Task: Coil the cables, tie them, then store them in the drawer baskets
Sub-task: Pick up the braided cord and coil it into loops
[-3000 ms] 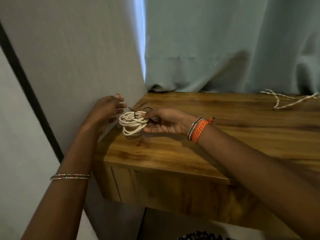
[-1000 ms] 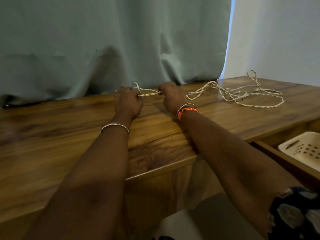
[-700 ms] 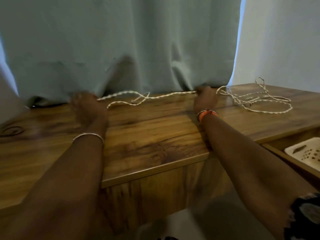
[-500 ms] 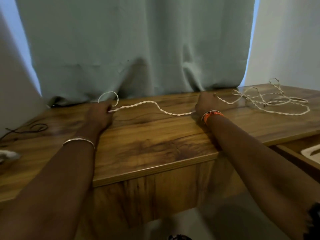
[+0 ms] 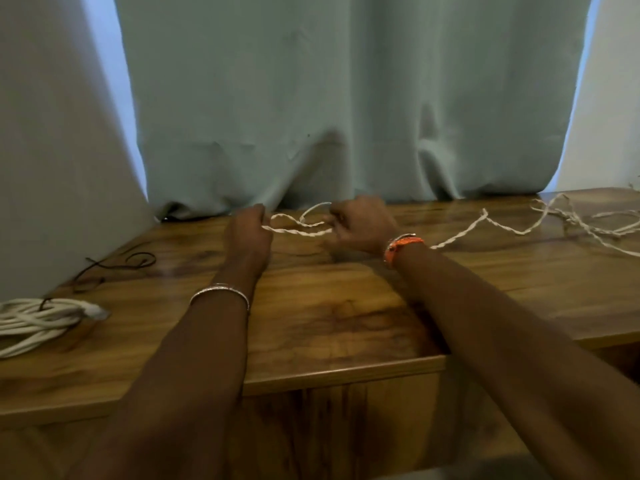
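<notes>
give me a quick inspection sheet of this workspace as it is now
surface: wooden tabletop, bare grain in front of the hands
job's things: twisted white cable, one loop started, the rest trailing loose to the right; coiled white cable at the left edge, a dark tie round it
clutter: loose dark tie near the wall
grippers: left hand and right hand both grip the twisted cable, fingers curled
cables: far-right tangle runs out of frame
surroundings: pale green curtain behind; wall panel at left; drawer baskets not in view
</notes>
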{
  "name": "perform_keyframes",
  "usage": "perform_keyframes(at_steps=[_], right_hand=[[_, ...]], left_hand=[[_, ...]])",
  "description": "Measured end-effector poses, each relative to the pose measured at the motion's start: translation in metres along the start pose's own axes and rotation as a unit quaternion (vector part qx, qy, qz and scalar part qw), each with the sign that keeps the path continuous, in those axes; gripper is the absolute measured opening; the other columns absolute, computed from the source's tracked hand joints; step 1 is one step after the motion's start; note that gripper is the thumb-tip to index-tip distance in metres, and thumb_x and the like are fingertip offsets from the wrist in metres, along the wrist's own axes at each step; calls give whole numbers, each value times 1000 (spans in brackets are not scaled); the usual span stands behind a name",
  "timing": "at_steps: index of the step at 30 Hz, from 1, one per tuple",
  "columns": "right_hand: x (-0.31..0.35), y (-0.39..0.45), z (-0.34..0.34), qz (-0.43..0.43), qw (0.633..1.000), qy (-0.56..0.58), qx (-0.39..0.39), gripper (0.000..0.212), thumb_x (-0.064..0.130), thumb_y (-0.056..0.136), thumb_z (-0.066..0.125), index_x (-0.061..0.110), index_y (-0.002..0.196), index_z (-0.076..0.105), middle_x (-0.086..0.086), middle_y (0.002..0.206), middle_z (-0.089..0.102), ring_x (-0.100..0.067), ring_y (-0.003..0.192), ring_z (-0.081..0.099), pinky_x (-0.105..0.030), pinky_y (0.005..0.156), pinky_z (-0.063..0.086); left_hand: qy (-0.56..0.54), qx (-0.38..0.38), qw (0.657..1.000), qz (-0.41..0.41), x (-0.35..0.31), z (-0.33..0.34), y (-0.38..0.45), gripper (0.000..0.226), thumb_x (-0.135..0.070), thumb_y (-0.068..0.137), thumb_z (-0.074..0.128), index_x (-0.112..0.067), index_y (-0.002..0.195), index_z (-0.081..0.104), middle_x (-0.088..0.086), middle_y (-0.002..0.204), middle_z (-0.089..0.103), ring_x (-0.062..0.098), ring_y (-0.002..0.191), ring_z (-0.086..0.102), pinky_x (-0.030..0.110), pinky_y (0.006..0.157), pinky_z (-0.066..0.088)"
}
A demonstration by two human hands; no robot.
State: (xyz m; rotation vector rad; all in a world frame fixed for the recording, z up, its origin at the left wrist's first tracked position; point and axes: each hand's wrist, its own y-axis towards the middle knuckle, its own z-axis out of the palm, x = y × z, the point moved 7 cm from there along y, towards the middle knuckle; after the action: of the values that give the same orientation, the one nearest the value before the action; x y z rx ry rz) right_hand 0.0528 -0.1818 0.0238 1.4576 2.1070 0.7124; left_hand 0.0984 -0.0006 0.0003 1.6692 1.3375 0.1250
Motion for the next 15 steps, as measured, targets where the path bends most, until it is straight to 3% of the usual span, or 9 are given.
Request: perform_keyframes(at_steps=[2, 4, 7, 11, 13, 15], right_hand=[[-33, -12, -5, 41, 998, -52, -12, 28, 32, 96, 46, 10, 95, 64, -18, 88, 68, -38, 83, 62, -34, 61, 34], [-52, -22, -15, 83, 992, -74, -54, 29, 32, 96, 45, 10, 90, 63, -15, 84, 67, -35, 80, 62, -31, 60, 31], [-12, -14, -18, 37, 993, 52, -104, 26, 30, 91, 46, 12, 88, 64, -12, 85, 66, -32, 81, 59, -32, 63, 34], [58, 10, 7, 34, 976, 201, -79, 23, 22, 95, 44, 6, 92, 60, -16, 92, 64, -32, 84, 58, -32, 68, 36], [60, 8, 17, 83, 980, 173, -59, 26, 24, 96, 42, 7, 90, 60, -18, 90, 65, -35, 81, 60, -33, 64, 38], [58, 1, 23, 55, 997, 45, -12, 29, 26, 94, 42, 8, 85, 63, -17, 89, 66, -36, 80, 62, -32, 61, 35]], left_hand=[[-16, -32, 998, -47, 23, -8, 6, 20, -16, 92, 51, -5, 77, 56, 27, 91, 63, 39, 86, 58, 37, 65, 36], [17, -9, 999, -38, 26, -1, 11, 16, -17, 92, 50, -6, 89, 61, 24, 100, 63, 39, 94, 59, 39, 74, 43], [78, 61, 995, 25, -6, 31, 7, 19, -9, 91, 45, -10, 104, 59, 20, 107, 62, 38, 101, 58, 40, 81, 45], [128, 58, 988, 61, -26, 51, 5, 23, -18, 97, 42, -6, 110, 57, 16, 111, 63, 32, 102, 60, 40, 83, 46], [181, 71, 979, 65, -19, 52, 4, 23, -19, 95, 46, -10, 112, 58, 13, 111, 63, 30, 103, 61, 37, 82, 47], [209, 76, 973, 68, -17, 52, 2, 21, -17, 94, 47, -12, 105, 63, 11, 109, 66, 31, 102, 62, 38, 82, 48]])
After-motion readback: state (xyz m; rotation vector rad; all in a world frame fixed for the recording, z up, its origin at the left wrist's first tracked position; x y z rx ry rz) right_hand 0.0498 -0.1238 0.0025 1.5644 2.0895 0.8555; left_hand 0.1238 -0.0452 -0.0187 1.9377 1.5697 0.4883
